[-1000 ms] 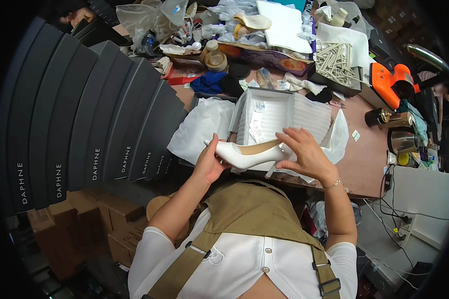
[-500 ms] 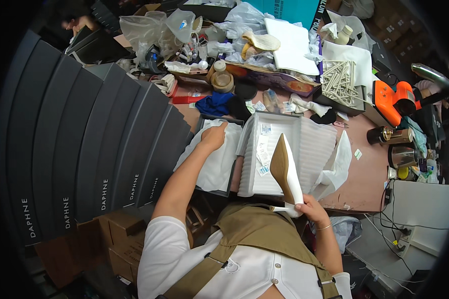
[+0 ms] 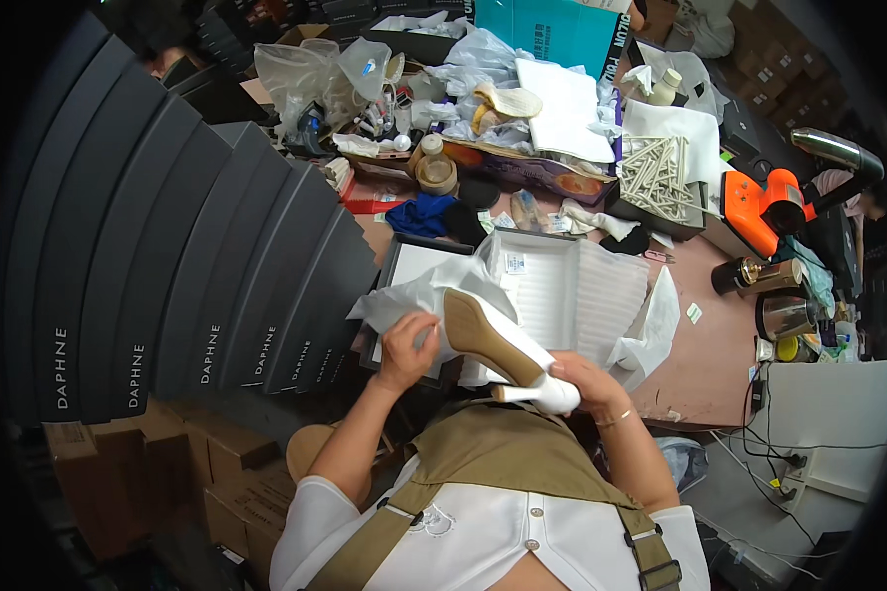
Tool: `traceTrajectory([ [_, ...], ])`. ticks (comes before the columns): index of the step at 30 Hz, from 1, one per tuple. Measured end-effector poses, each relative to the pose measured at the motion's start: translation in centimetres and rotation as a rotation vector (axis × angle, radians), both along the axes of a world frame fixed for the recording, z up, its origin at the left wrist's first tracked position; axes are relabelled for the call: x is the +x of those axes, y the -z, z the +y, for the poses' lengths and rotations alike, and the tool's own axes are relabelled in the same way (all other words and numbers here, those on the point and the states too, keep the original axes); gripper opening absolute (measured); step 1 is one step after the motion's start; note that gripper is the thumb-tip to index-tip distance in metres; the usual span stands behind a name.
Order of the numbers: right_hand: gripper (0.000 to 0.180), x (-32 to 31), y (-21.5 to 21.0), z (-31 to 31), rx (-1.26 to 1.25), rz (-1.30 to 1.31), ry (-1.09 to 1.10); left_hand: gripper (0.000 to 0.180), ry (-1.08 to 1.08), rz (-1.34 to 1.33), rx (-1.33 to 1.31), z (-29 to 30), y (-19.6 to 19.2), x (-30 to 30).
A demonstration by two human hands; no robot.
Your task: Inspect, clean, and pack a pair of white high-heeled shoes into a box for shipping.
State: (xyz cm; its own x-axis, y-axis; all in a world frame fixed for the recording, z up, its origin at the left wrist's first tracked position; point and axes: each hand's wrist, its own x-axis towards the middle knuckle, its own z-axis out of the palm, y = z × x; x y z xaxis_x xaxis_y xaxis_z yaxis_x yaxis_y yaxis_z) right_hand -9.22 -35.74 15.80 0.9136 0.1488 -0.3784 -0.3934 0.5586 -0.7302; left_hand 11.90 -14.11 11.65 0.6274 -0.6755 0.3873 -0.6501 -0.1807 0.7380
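A white high-heeled shoe (image 3: 534, 351) is held tilted over the table's near edge, its tan sole turned up and its toe pointing far left. My right hand (image 3: 588, 382) is closed round its heel end. My left hand (image 3: 404, 353) is closed, its fingers pinching the lower edge of a crumpled white tissue sheet (image 3: 419, 295). That sheet is lifted off a dark shoebox part (image 3: 396, 258) and lies against the shoe's toe. Behind the shoe, an open pale box (image 3: 547, 266) holds ribbed white foam and a small printed packet.
Stacked dark shoeboxes (image 3: 177, 236) rise at the left. Foam sheeting (image 3: 611, 300) and more white tissue (image 3: 650, 320) lie right of the pale box. Farther back are a tray of white sticks (image 3: 657, 177), a blue cloth (image 3: 421, 215) and an orange tool (image 3: 754, 212).
My left hand has come nearer, pulling the tissue sheet up from the dark box. My right hand has brought the shoe leftward and tipped it, so its toe meets the tissue.
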Motion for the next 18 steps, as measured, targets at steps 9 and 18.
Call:
traceTrajectory([
  [9, 0.046, 3.9, 4.9, 3.4, -0.034, 0.227, -0.121, 0.065, -0.358, -0.08, 0.426, 5.9, 2.3, -6.6],
  [18, 0.055, 2.1, 3.4, 3.4, 0.112, -0.009, -0.158, 0.025, -0.229, 0.172, 0.053, 3.4, -1.5, -3.7],
])
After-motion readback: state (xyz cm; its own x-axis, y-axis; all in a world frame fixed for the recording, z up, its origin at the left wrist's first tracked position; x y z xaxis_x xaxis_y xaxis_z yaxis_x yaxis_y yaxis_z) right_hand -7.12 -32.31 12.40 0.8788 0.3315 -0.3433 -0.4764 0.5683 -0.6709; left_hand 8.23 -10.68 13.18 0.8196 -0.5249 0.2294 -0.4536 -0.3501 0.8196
